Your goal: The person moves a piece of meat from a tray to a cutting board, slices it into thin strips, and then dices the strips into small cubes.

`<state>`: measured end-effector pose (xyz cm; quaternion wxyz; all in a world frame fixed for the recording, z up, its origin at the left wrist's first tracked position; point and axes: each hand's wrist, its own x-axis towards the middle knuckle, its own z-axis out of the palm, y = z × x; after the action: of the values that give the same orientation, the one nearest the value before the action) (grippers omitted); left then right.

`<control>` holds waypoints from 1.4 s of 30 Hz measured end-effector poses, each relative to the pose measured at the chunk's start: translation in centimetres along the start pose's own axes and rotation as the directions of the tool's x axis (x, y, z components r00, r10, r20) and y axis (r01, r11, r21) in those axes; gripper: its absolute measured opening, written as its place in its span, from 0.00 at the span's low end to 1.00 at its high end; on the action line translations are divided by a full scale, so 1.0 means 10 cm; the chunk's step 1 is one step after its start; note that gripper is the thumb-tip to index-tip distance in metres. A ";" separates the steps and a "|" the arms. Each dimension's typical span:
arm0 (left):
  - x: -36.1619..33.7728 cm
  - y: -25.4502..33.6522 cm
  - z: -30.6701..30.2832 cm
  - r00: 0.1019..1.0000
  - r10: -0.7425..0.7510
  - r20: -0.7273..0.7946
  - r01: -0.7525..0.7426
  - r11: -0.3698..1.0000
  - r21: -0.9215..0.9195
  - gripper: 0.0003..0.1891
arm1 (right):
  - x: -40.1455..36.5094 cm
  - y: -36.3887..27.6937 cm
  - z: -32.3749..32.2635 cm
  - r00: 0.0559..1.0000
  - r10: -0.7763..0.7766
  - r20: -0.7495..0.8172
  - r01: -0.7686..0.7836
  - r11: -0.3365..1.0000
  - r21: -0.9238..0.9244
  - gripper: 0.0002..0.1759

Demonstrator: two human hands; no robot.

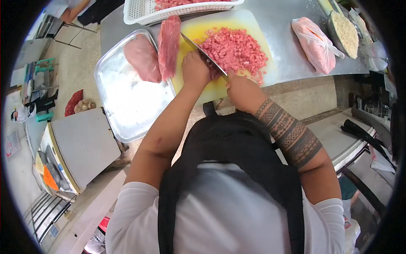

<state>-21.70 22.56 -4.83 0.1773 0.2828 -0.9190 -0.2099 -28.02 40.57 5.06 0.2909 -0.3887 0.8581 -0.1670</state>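
Note:
My right hand (244, 92) is closed round the handle of a knife (206, 56), whose blade points up and left across the yellow cutting board (265, 29). Just left of the blade, my left hand (196, 68) has its fingers curled down on the board, and what lies under them is hidden. A heap of diced pink meat (237, 51) covers the board right of the knife. One long strip of meat (169, 44) rests across the board's left edge and the metal tray (139, 111). Inside the tray lies a larger pale piece (141, 57).
Behind the board stands a white basket (138, 15) with more diced meat. On the metal table's right are a tied plastic bag (312, 44) of pink contents and a bowl of pale grains (344, 34). Another person's arm (75, 11) shows at the upper left.

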 end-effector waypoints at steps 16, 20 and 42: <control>-0.43 -0.05 -0.38 0.977 0.184 -0.104 -0.192 0.979 -0.071 0.17 | -0.12 0.01 -0.01 0.994 0.097 -0.050 -0.096 0.995 0.025 0.19; -0.41 -0.15 -0.21 0.986 0.109 -0.126 -0.119 0.990 -0.074 0.17 | -0.32 0.09 0.15 0.961 -0.113 -0.254 0.094 0.992 -0.088 0.16; -0.21 -0.02 0.02 0.991 0.123 -0.044 -0.123 0.992 0.010 0.15 | -0.80 -0.11 -0.25 0.995 -0.049 -0.093 0.049 0.999 0.005 0.14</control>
<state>-20.08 23.65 -5.51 0.2094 0.2309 -0.9312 -0.1889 -24.79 46.14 10.52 0.2481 -0.4004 0.8603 -0.1951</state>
